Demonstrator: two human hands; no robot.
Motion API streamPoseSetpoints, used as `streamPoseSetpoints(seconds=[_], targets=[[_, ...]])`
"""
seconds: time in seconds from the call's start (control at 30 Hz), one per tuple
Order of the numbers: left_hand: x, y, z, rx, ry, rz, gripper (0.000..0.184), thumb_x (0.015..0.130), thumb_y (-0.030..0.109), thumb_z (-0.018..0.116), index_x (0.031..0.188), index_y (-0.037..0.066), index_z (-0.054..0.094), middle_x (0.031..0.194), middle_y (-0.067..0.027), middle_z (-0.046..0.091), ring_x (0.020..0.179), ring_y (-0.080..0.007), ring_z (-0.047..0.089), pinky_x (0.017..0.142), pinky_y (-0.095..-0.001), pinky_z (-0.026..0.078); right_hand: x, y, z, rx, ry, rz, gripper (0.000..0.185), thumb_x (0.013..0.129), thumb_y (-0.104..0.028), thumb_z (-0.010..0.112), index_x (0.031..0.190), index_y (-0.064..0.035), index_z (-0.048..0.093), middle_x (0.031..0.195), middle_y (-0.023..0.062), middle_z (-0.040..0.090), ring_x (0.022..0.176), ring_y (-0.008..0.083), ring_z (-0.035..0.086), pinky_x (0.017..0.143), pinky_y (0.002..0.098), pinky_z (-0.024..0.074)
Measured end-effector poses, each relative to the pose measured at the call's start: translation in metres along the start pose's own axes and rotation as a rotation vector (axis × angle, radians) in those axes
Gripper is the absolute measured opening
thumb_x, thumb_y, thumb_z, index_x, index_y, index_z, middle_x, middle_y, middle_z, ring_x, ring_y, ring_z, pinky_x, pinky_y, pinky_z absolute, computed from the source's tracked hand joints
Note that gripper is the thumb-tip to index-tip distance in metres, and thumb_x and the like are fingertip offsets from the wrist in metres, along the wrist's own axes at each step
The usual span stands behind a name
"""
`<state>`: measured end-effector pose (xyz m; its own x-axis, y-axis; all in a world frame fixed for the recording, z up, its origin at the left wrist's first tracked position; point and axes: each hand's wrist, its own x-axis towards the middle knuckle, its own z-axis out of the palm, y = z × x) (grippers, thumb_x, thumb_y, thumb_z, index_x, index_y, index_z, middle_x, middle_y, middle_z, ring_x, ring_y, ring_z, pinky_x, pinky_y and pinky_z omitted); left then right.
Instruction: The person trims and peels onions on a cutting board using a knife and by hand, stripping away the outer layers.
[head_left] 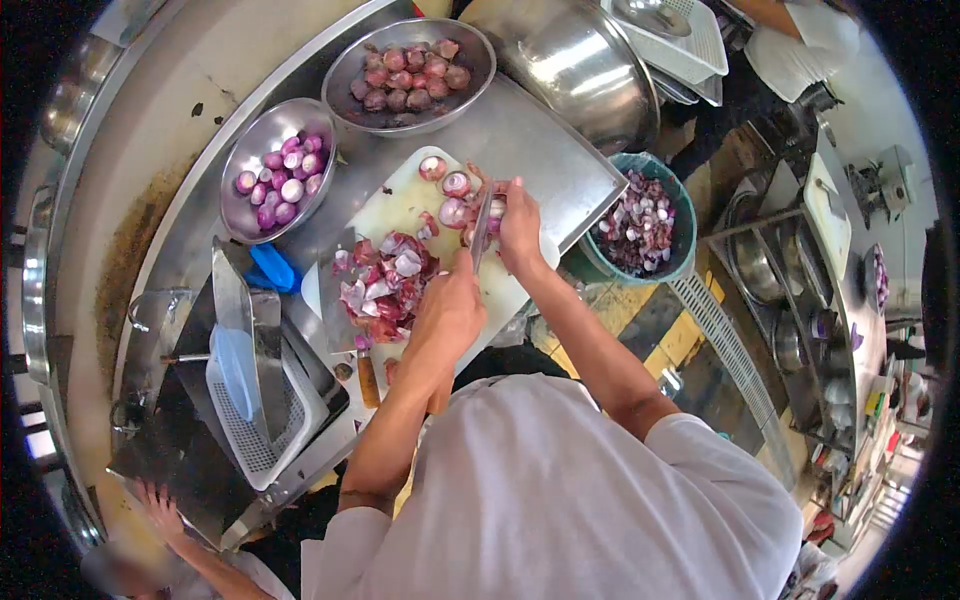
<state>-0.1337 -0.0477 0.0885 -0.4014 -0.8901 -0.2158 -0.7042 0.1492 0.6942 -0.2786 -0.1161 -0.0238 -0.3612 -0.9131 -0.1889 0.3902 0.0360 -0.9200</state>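
My left hand [452,305] is wrapped round a knife, and its narrow blade [482,228] points away from me over the white cutting board [395,195]. My right hand [518,228] is closed round a red onion [496,209], right beside the blade. Several peeled or cut red onions [454,212] lie on the board just left of the knife. Nearer my left wrist is a heap of onion skins and trimmings [385,285]. A wooden handle [368,382] lies beside that heap, close to my left forearm.
A steel bowl of unpeeled onions [410,78] and another of peeled ones [283,182] stand behind the board. A lined bin of skins [640,225] is at the right. At left are a white basket [262,440] and a blue object [272,268]. Another person's hand [160,508] shows lower left.
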Motion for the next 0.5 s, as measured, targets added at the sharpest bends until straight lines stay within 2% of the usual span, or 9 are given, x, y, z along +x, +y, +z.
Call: streamPoseSetpoints(seconds=[0.07,0.13,0.17,0.23,0.27,0.33,0.37,0.43,0.5], targets=[[0.005,-0.002,0.005,0.006,-0.016,-0.012,0.021,0.092,0.005,0.05,0.109,-0.006,0.045,0.075,-0.0321,0.063,0.075,-0.0504,0.063,0.067,-0.0583,0.048,-0.007,0.003,0.003,-0.076,0.04,-0.066,0.05,0.107,-0.042,0.031,0.102,0.0007,0.058,0.08,0.0128,0.065,0.067,0.0228,0.065,0.058,0.0368,0.0562],[0.014,-0.008,0.015,0.025,0.072,-0.002,0.02,0.095,0.006,0.048,0.113,-0.001,0.044,0.065,-0.0231,0.062,0.052,-0.0362,0.065,0.047,-0.0491,0.05,-0.016,0.002,0.009,-0.189,0.12,-0.091,0.05,0.107,-0.043,0.032,0.102,0.0004,0.057,0.08,0.0132,0.065,0.066,0.0219,0.064,0.056,0.0363,0.0544],[0.015,-0.011,0.021,0.026,0.072,-0.002,0.02,0.095,0.006,0.048,0.113,-0.001,0.044,0.065,-0.0231,0.062,0.052,-0.0362,0.065,0.047,-0.0491,0.05,-0.014,0.004,0.008,-0.188,0.119,-0.091,0.05,0.107,-0.043,0.032,0.102,0.0004,0.057,0.08,0.0132,0.065,0.066,0.0219,0.064,0.056,0.0363,0.0544],[0.015,-0.002,0.024,0.139,0.124,-0.058,0.021,0.095,0.006,0.049,0.114,0.0,0.041,0.074,-0.0298,0.064,0.069,-0.0476,0.065,0.06,-0.0576,0.049,-0.011,0.007,0.01,0.052,0.163,0.215,0.049,0.107,-0.041,0.031,0.107,0.0014,0.055,0.082,0.0125,0.064,0.07,0.0219,0.063,0.065,0.0379,0.0546],[0.015,0.0,0.024,0.14,0.122,-0.06,0.021,0.095,0.006,0.049,0.114,0.0,0.041,0.074,-0.0298,0.064,0.069,-0.0476,0.065,0.06,-0.0576,0.049,-0.012,0.01,0.01,0.054,0.163,0.218,0.049,0.107,-0.041,0.031,0.107,0.0014,0.055,0.082,0.0125,0.064,0.07,0.0219,0.063,0.065,0.0379,0.0546],[0.014,0.003,0.025,0.01,0.124,-0.079,0.024,0.095,0.007,0.05,0.115,0.001,0.039,0.083,-0.0336,0.064,0.081,-0.0536,0.061,0.069,-0.0621,0.046,-0.026,-0.013,0.022,0.26,0.192,0.381,0.045,0.107,-0.04,0.031,0.112,-0.0003,0.053,0.092,0.0129,0.064,0.08,0.0232,0.064,0.073,0.0398,0.0542],[0.015,0.002,0.027,0.009,0.122,-0.079,0.024,0.095,0.007,0.05,0.115,0.001,0.039,0.083,-0.0336,0.064,0.081,-0.0536,0.061,0.069,-0.0621,0.046,-0.031,-0.021,0.026,0.26,0.194,0.381,0.045,0.107,-0.04,0.031,0.112,-0.0003,0.053,0.092,0.0129,0.064,0.08,0.0232,0.064,0.073,0.0398,0.0542],[0.018,-0.004,0.033,0.048,0.15,-0.098,0.029,0.095,0.007,0.051,0.119,0.002,0.037,0.083,-0.0327,0.064,0.08,-0.0528,0.062,0.068,-0.0614,0.046,-0.041,-0.035,0.034,0.241,0.213,0.371,0.043,0.106,-0.031,0.028,0.124,0.0018,0.049,0.1,0.0156,0.066,0.089,0.0252,0.066,0.088,0.0422,0.0532],[0.022,-0.012,0.037,0.048,0.182,-0.052,0.031,0.095,0.008,0.051,0.121,0.002,0.036,0.083,-0.0329,0.064,0.08,-0.0531,0.062,0.068,-0.0616,0.045,-0.052,-0.048,0.04,0.178,0.22,0.374,0.046,0.106,-0.034,0.028,0.121,0.0021,0.052,0.099,0.0157,0.066,0.087,0.0249,0.066,0.085,0.042,0.0527]])
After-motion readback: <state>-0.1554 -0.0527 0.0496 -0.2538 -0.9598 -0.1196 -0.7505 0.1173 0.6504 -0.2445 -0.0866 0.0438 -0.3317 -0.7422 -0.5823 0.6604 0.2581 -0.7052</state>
